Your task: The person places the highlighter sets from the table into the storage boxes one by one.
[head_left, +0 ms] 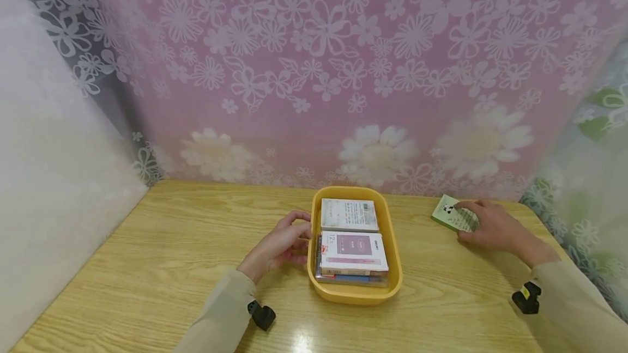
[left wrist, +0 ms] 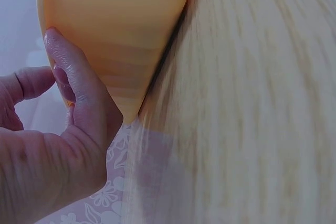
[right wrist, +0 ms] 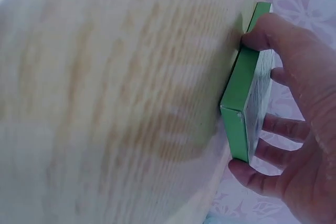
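Note:
A yellow plastic basket (head_left: pixel 394 266) stands on the table, holding boxes. My left hand (head_left: pixel 284 241) is at its left side; in the left wrist view a thumb and finger pinch the rim of the basket (left wrist: pixel 121 24). On the right, a small green box (head_left: pixel 448 214) with a panda picture and printed text lies flat near the table's back edge. My right hand (head_left: pixel 495 227) reaches over it. The right wrist view has the thumb and fingers set around the edges of the green box (right wrist: pixel 241 80), fingertips on its sides.
Inside the basket lie a whitish box with a barcode (head_left: pixel 348 215) and a white and purple box (head_left: pixel 353 252) on top of a clear case (head_left: pixel 353 279). A flowered pink curtain (head_left: pixel 314 70) hangs behind the wooden table (head_left: pixel 196 244), with pale cloth on both sides.

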Available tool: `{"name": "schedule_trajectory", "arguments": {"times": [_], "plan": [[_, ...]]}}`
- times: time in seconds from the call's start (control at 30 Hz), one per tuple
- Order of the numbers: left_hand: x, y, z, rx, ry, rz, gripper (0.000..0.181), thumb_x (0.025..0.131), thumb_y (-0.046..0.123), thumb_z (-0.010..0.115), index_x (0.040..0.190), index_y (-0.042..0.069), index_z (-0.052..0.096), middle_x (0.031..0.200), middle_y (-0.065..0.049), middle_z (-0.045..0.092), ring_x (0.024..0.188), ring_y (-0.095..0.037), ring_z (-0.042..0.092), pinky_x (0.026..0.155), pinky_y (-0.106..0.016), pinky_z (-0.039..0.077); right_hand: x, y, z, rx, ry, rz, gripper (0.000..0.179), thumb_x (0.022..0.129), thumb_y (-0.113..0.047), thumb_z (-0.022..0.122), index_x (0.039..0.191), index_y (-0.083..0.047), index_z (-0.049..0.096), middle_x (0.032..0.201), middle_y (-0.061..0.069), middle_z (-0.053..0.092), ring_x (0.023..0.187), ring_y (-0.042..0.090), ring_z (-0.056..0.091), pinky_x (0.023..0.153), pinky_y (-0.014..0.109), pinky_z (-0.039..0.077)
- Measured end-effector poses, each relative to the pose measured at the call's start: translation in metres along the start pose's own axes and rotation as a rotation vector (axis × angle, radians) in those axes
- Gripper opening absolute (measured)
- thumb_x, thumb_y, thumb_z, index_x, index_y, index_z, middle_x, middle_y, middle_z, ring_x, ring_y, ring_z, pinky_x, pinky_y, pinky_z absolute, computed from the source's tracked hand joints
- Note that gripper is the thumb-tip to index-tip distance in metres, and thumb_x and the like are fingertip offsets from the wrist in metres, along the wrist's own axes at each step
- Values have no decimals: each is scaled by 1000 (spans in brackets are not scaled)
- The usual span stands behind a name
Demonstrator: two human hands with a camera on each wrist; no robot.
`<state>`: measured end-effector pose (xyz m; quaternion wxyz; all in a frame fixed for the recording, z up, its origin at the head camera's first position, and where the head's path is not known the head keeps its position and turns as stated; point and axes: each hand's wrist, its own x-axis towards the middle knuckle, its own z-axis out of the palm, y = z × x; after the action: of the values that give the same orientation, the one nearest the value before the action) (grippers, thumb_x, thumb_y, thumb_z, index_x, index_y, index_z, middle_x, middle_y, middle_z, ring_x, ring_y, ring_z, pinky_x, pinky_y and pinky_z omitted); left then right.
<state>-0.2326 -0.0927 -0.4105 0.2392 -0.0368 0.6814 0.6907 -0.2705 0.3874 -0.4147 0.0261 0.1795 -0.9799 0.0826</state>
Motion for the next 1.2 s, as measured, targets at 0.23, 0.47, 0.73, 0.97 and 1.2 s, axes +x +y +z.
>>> {"name": "schedule_trajectory", "arguments": {"times": [0.23,0.47,0.73,0.97,1.2], "plan": [[-1,0,1,-5,-3,0,47,87,14,57,133,15,46,92,-4,61,65,-11,56,52,-25,55,-6,-7,0,-11,24,30,74,81,-42,81,140,-6,55,132,35,51,112,59,52,79,70,49],[-2,0,2,0,-7,2,47,88,15,57,133,15,45,92,-3,62,65,-11,56,53,-24,55,-22,-15,-1,-9,125,-14,70,78,-35,86,136,-7,59,129,30,52,108,53,55,79,67,50],[-3,0,0,7,-7,1,46,89,16,56,134,14,45,89,-2,59,65,-11,55,53,-25,56,-35,-25,-6,-15,235,-64,69,73,-28,90,132,-9,61,123,26,56,101,49,57,71,63,50],[-1,-1,0,3,-11,9,44,89,16,56,132,14,45,90,-3,62,65,-12,56,53,-25,55,-43,-37,-13,-22,271,-84,69,71,-28,90,131,-11,62,121,24,57,98,45,57,67,58,50],[-1,-1,0,-8,-14,6,46,89,16,56,133,14,45,89,-4,62,65,-11,56,53,-25,56,-47,-45,-19,-49,317,-125,70,68,-27,92,130,-11,62,122,24,57,96,43,58,64,56,50]]}}
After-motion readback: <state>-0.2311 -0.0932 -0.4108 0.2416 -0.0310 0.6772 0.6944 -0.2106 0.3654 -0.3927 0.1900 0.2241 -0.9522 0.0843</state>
